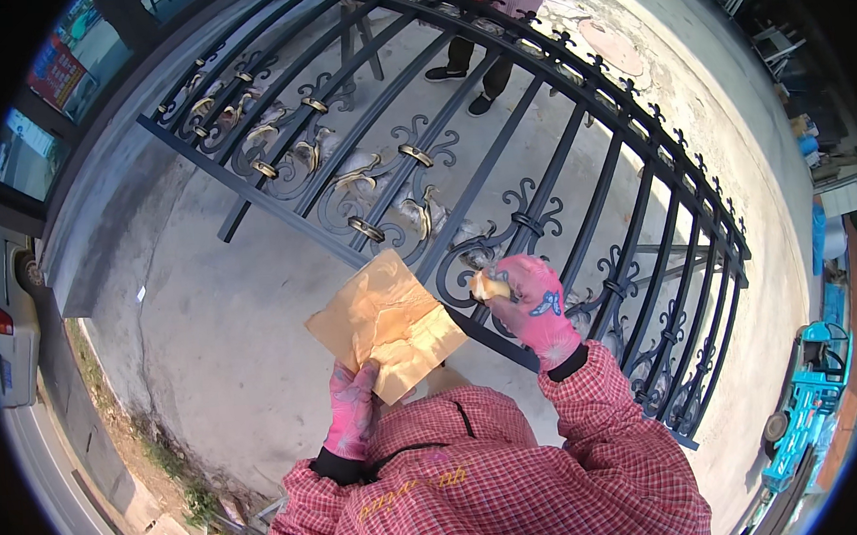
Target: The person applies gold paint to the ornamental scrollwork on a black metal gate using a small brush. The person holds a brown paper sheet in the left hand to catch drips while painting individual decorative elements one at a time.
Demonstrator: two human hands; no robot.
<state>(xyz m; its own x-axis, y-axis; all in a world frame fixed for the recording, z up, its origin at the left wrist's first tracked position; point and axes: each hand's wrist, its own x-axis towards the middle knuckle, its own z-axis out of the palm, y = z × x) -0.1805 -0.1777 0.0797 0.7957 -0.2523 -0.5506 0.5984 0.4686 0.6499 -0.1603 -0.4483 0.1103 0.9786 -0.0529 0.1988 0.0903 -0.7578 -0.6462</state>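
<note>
My left hand [352,407], in a pink glove, grips the lower corner of a creased, square tan-gold sheet [385,320], thumb on top. It looks like stiff paper or card. In my right hand [532,306], also gloved in pink, a small whitish-tan sponge-like piece [489,285] is pinched between the fingers. That hand hovers over or rests by the scrollwork of a black metal fence panel [505,240]; contact cannot be made out. Gold colour shows on collars and leaf shapes [366,229] along the panel's left half, while the scrolls [615,282] to the right look black.
Beyond the panel stands another person [476,62] in a pink top and dark shoes. A trestle leg [368,43] shows under the far side. A pale car [12,318] is at the left; a turquoise vehicle [808,398] is at the right.
</note>
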